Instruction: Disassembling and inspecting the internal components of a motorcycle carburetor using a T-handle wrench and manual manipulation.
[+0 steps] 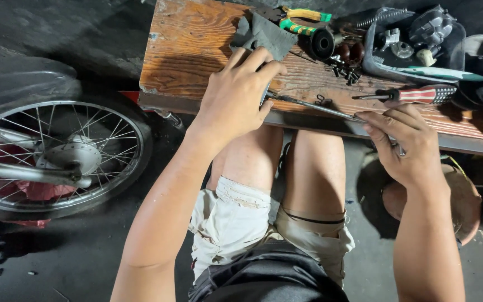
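Observation:
A long thin metal rod [314,105] lies across the front of a worn wooden bench [185,50]. My left hand [238,95] rests over its left end, fingers curled down on it beside a dark grey rag [264,34]. My right hand [406,142] pinches the rod's right end at the bench's front edge. A screwdriver with a red and white striped handle [420,94] lies just behind my right hand.
Pliers with yellow and green grips [300,19], a black round part [322,43], small dark screws [345,71] and a grey tray of metal parts [415,42] crowd the bench's back right. A spoked motorcycle wheel [57,159] stands at left. My knees are under the bench.

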